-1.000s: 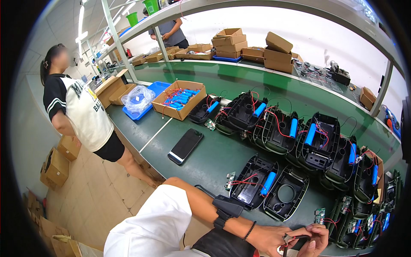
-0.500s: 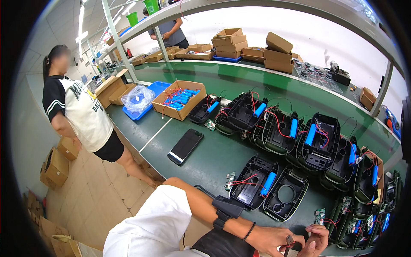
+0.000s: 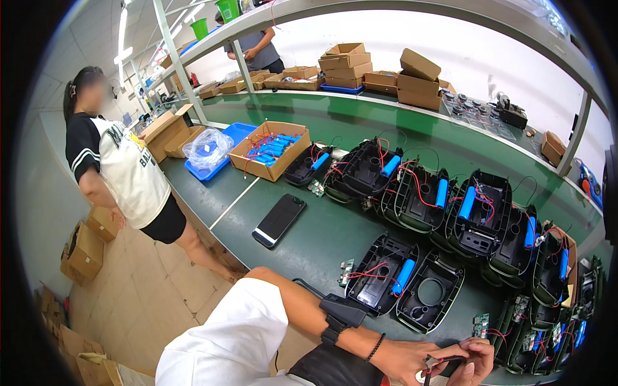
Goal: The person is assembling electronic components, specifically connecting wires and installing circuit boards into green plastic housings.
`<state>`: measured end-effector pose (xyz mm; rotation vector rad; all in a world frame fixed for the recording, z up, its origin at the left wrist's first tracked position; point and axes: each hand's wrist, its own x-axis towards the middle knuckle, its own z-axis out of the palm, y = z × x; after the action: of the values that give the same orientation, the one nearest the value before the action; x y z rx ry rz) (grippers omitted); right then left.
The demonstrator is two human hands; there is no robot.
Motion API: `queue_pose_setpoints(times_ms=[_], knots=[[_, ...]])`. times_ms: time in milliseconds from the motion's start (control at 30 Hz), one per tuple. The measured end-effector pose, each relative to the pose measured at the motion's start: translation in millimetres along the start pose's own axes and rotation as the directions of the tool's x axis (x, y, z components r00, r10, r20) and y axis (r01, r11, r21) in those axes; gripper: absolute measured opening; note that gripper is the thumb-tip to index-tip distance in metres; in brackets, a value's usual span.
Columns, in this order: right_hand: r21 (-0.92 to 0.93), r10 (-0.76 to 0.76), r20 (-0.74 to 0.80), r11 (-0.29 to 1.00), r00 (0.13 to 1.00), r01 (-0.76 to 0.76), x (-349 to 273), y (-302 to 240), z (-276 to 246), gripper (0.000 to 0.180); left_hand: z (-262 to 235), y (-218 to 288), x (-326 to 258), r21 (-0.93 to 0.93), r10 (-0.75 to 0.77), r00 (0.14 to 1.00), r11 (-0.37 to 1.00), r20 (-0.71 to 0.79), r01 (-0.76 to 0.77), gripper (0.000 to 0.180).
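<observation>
At the lower right my left hand (image 3: 407, 360) and my right hand (image 3: 477, 361) meet, fingers curled. Between them is a thin black piece (image 3: 452, 358) with a small metallic-looking end by the left fingers; its kind is unclear, and the fingers partly hide it. A green circuit board (image 3: 481, 325) with red wires lies just beyond my right hand. Farther from my hands, a black plastic shell half (image 3: 430, 293) with a round opening lies beside another shell half (image 3: 373, 286) holding a blue cylindrical battery (image 3: 403, 276).
Several stacked black shells (image 3: 479, 219) with batteries and red wires crowd the dark green table (image 3: 238, 215). A phone (image 3: 279, 220), a carton of blue batteries (image 3: 293, 168) and a blue tray (image 3: 201, 174) lie farther left. A person (image 3: 119, 161) stands beyond the table's left edge.
My fingers have shifted slightly around the black piece, which now shows more of its length and its metallic-looking end. The shells and boards on the table have stayed put.
</observation>
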<state>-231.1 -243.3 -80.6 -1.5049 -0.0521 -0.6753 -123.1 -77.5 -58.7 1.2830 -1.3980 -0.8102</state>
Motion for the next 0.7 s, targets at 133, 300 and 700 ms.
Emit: queue_pose_setpoints(times_ms=[133, 300, 700], knots=[[0.017, 0.008, 0.004, 1.0, 1.0, -0.008, 0.9, -3.1, 3.6, 0.052, 7.5, -5.0, -0.9, -0.058, 0.054, 0.996, 0.997, -0.073, -0.058, 0.065], [0.0, -0.001, 0.013, 1.0, 1.0, 0.001, 0.3, -4.1, 4.3, 0.052, 1.4, 6.3, -0.3, -0.123, -0.005, 0.999, 0.992, -0.049, -0.001, 0.048], [0.013, -0.002, 0.005, 1.0, 1.0, 0.002, 2.1, -3.0, 2.3, 0.053, 0.8, 4.5, 0.7, -0.165, -0.071, 0.997, 0.984, 0.004, 0.071, 0.071]])
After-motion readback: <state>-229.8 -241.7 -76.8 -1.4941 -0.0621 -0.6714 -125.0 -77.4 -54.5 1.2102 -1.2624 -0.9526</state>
